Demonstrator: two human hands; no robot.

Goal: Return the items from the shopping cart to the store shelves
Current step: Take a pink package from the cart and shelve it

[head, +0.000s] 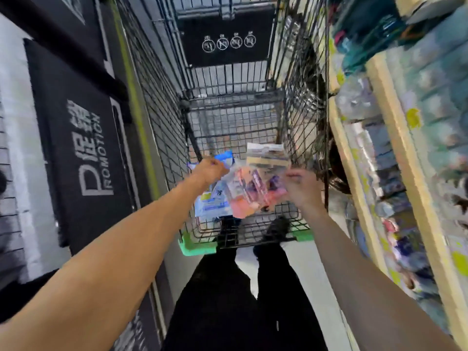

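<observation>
Now the left hand point(211, 169) grips a blue packet point(215, 198) over the cart point(298, 225), right hand point(302, 188) pinching pink packets point(249, 191); next, probably, the shelves point(387, 102) beside it.

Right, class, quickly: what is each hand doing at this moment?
Left hand: closed on the blue-and-white packet.
Right hand: touching the pink packet; grip cannot be told through the blur.
</observation>
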